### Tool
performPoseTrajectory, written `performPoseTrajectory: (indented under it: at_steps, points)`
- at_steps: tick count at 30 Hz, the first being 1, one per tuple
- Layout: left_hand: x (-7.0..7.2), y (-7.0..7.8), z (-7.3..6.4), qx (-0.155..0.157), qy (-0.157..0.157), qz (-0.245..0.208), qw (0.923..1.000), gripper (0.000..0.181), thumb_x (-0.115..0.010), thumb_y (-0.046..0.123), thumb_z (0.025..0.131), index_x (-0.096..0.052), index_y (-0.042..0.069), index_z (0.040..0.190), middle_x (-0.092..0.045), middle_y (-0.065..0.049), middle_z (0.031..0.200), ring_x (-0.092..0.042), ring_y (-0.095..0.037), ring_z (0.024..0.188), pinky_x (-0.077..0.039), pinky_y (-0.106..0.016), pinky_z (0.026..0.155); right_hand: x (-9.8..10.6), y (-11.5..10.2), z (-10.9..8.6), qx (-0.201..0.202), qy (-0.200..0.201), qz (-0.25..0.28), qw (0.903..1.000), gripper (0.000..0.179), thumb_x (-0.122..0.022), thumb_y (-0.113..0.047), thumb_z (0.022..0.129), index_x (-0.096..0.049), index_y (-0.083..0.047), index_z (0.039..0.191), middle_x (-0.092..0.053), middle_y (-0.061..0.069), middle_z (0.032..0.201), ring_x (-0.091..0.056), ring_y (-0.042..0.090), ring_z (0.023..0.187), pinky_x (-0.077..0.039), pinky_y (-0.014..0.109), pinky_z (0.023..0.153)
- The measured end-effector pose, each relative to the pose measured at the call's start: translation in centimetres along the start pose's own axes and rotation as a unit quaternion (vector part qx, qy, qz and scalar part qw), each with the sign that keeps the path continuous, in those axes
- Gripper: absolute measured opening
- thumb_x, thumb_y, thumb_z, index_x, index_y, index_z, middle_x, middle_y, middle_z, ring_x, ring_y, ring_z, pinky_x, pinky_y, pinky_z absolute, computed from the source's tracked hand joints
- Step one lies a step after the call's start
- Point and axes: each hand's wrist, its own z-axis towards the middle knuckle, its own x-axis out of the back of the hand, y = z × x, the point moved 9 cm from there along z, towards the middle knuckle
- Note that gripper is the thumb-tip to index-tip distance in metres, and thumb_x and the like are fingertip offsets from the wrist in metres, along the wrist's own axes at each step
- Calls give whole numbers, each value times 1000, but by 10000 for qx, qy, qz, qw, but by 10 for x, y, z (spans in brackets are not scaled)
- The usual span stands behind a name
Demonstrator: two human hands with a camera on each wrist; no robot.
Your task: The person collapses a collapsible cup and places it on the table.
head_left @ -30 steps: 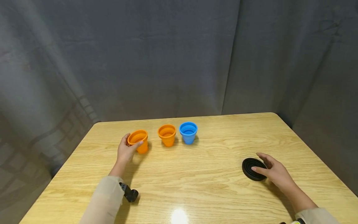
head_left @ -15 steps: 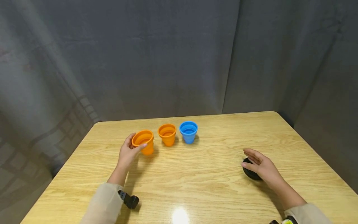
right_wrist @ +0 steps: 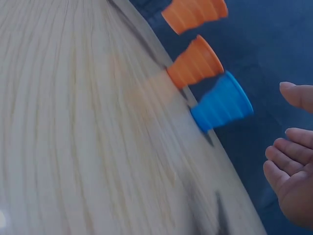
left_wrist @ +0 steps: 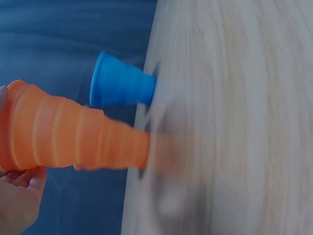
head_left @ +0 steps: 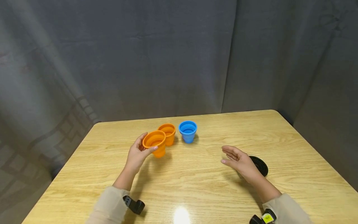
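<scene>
My left hand [head_left: 136, 158] grips an orange ridged collapsible cup [head_left: 160, 151] near its rim, thumb on the near side and fingers round the left. The cup is raised off the table, and its shadow falls apart from it. Behind it, partly covered in the head view, stands a second orange cup [head_left: 170, 140]. A blue cup [head_left: 188, 137] of the same shape stands upright just right of that one. My right hand [head_left: 245, 166] hovers with fingers extended and thumb apart, holding nothing; in the right wrist view the palm [right_wrist: 298, 196] shows bare.
A flat, round black ringed disc [head_left: 260, 166] lies on the wooden table [head_left: 207, 186], partly hidden behind my right hand. A grey curtain [head_left: 167, 62] hangs behind the table's far edge. Black wrist cameras [head_left: 135, 205] stick out from both sleeves.
My left hand has carried the orange cup rightward and up, in front of the second orange cup. My right hand has moved left, away from the black disc, which stays on the table.
</scene>
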Motion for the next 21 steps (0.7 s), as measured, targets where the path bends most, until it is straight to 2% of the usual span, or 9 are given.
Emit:
performPoseTrajectory:
  at_steps: [5, 13, 21]
  points:
    - [-15, 7, -2, -41, -118, -43, 9999, 71, -70, 13, 71, -33, 7, 132, -43, -9, 124, -44, -20, 108, -41, -20, 83, -13, -8, 6, 174, -58, 246, 9995, 52, -58, -8, 82, -34, 5, 126, -34, 23, 129, -32, 32, 118, -30, 37, 94]
    - [-44, 15, -11, -139, -431, -158, 9989, 69, -72, 13, 70, -37, 9, 130, -44, -7, 123, -46, -20, 107, -39, -28, 87, -31, -29, 14, 546, -151, 348, 9978, 54, -60, -10, 80, -35, 6, 125, -37, 22, 127, -35, 31, 117, -32, 33, 93]
    - [-73, 19, -24, -176, -913, -265, 9953, 71, -73, 13, 67, -39, 9, 129, -48, -8, 120, -48, -22, 104, -39, -35, 87, -48, -49, 21, 740, -233, 558, 9954, 53, -62, -7, 78, -39, 5, 123, -41, 21, 124, -39, 30, 115, -34, 31, 91]
